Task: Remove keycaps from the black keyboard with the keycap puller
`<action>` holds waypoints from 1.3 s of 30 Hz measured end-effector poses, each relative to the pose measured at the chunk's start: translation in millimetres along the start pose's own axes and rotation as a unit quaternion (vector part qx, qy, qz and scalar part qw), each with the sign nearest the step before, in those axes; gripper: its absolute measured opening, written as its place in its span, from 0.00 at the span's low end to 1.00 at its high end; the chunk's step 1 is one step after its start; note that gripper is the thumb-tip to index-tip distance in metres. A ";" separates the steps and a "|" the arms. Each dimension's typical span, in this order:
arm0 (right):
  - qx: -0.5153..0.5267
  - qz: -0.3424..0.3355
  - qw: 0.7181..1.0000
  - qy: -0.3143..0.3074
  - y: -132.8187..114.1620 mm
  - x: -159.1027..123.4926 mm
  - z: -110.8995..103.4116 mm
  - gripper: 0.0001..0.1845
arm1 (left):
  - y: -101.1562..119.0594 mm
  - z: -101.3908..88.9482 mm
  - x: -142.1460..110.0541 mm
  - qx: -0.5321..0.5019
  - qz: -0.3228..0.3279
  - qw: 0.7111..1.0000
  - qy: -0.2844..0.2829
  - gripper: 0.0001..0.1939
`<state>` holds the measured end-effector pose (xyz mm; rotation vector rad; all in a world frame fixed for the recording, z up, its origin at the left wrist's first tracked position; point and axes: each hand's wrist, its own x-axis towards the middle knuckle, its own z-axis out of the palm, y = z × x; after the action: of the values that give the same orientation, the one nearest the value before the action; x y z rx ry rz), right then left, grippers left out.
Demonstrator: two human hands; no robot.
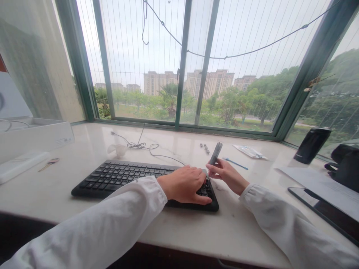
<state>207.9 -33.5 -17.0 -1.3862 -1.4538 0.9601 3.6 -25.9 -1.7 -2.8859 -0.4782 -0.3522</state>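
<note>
From my end I see the left hand (186,185) lying over the right end of a black keyboard (117,177), fingers curled down close together and thumb spread. I can't tell whether they grip anything. The fingers of the right hand (228,175) are narrowed on a dark slim object (215,152), which they hold tilted up just beyond the keyboard's right end.

For progress, I judge the work to be partway: both hands are busy at the keyboard's right end, and a few small dark pieces (206,149) lie loose on the surface (193,228) behind it. They look like key caps, though they are too small for me to be sure. The keyboard's left and middle rows look filled. Whether the part under the left hand is complete, I can't make out. A blue stick (237,163) lies to the right, unheld, with a flat packet (249,151) beyond it.
</note>
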 end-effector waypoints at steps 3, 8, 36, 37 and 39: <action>-0.039 -0.021 0.999 0.030 2.2 2.4 -2.2 0.20 | -0.4 0.5 2.6 -0.043 -0.029 0.998 -0.022 0.27; -0.116 -0.083 0.989 0.041 5.1 5.7 -6.8 0.19 | -0.9 4.1 5.9 -0.062 -0.048 0.996 -0.031 0.27; -0.065 -0.136 0.988 0.029 -9.9 -1.1 -10.4 0.22 | -0.5 -5.8 5.0 -0.039 -0.018 0.999 0.016 0.28; -0.060 -0.136 0.989 0.018 -11.3 -2.1 -12.0 0.22 | -3.0 -8.2 4.3 -0.045 -0.026 0.998 0.021 0.27; -0.058 -0.137 0.989 -0.010 -14.8 -5.4 -14.4 0.23 | -9.5 -12.6 3.0 -0.043 -0.053 0.997 0.032 0.23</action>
<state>216.9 -40.6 1.0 -1.2201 -1.6866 0.7250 0.7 -19.1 12.5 -2.9272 -0.6214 -0.4915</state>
